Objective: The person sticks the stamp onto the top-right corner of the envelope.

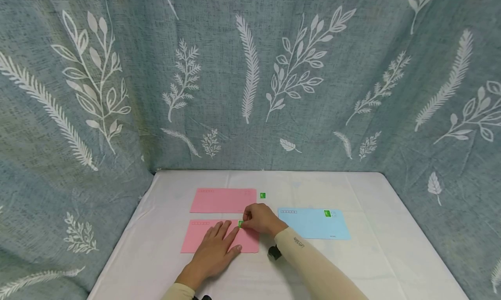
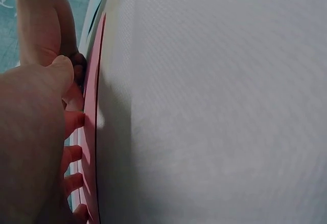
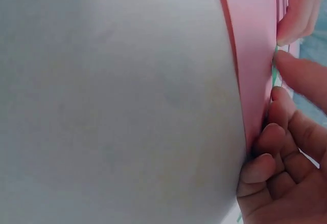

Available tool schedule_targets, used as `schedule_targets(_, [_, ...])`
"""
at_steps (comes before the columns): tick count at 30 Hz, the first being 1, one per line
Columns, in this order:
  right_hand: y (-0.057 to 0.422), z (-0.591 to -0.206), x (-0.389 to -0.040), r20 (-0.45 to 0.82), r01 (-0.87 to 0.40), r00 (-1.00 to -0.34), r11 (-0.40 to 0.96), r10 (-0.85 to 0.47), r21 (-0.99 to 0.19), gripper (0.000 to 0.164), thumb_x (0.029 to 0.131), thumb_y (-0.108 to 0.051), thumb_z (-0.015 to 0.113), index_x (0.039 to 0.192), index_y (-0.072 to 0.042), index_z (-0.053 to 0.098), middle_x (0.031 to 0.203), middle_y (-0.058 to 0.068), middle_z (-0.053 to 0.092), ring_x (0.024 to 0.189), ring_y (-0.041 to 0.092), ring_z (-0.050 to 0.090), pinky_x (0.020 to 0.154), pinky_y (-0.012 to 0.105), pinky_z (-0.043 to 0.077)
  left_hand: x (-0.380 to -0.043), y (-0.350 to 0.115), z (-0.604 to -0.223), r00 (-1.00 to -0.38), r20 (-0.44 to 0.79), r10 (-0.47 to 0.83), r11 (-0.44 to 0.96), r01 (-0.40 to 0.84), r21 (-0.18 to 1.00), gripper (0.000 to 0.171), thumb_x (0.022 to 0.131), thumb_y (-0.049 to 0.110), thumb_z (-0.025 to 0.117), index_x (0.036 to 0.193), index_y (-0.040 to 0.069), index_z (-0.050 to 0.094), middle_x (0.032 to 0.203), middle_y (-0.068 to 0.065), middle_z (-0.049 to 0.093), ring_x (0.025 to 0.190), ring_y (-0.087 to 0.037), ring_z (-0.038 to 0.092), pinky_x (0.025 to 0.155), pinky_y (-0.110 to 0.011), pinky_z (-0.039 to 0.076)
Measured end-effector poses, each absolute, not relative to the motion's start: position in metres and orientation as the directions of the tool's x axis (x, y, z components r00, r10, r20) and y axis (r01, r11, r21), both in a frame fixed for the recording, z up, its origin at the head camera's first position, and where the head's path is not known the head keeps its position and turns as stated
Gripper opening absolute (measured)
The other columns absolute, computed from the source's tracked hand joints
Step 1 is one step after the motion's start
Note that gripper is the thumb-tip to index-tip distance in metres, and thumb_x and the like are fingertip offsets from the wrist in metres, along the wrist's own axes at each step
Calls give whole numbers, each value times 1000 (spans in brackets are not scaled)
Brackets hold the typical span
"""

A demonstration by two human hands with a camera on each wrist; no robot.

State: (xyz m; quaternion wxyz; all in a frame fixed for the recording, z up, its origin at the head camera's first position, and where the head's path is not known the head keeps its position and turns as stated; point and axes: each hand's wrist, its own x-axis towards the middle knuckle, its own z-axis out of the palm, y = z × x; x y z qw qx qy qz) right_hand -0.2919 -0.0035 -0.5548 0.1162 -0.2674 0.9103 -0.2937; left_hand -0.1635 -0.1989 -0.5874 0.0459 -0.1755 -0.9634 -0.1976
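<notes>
My left hand (image 1: 216, 250) rests on the near pink envelope (image 1: 250, 243), its fingers straight and spread. At that envelope's upper right corner, my right hand (image 1: 260, 218) pinches a small green stamp (image 1: 240, 223) between thumb and forefinger. In the right wrist view, only a thin green edge of the stamp (image 3: 275, 73) shows between the fingertips, and the other fingers are curled. Its contact with the paper is partly hidden. The left wrist view shows the left fingers pressing along the pink envelope (image 2: 91, 132).
Behind lies a second pink envelope (image 1: 223, 201), with a loose green stamp (image 1: 263, 195) just off its right edge. A blue envelope (image 1: 309, 226) to the right bears a green stamp (image 1: 327, 213). The white-covered table (image 1: 375, 265) meets a leaf-patterned curtain (image 1: 223, 82).
</notes>
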Motion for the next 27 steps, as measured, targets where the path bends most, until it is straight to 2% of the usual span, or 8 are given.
schedule_targets(8, [0,-552,-292,-69,-416,-817,669,-572,-616,19,95,-16,86,85,-17,71,77,-6,62,73,9,55,71,28,49,-161,-198,-578,-935,134,327,856,353,377,67,113,53,49,161,6,52,169,-25,39,157,-49,30,124,-67,24])
schedule_targets(16, [-3,-553,-291,-56,-419,-819,661,-571,-622,23,94,-25,89,83,-18,70,73,-7,61,69,8,54,66,27,47,-160,-199,-579,-938,132,321,859,347,377,66,113,52,50,162,7,51,169,-25,38,157,-48,29,125,-66,23])
schedule_targets(27, [-1,-552,-292,-78,-410,-817,671,-571,-617,19,95,-20,87,84,-18,71,75,-5,62,70,10,55,67,28,48,-162,-199,-585,-939,122,320,872,343,349,66,113,51,51,163,8,51,170,-23,38,158,-47,29,125,-66,23])
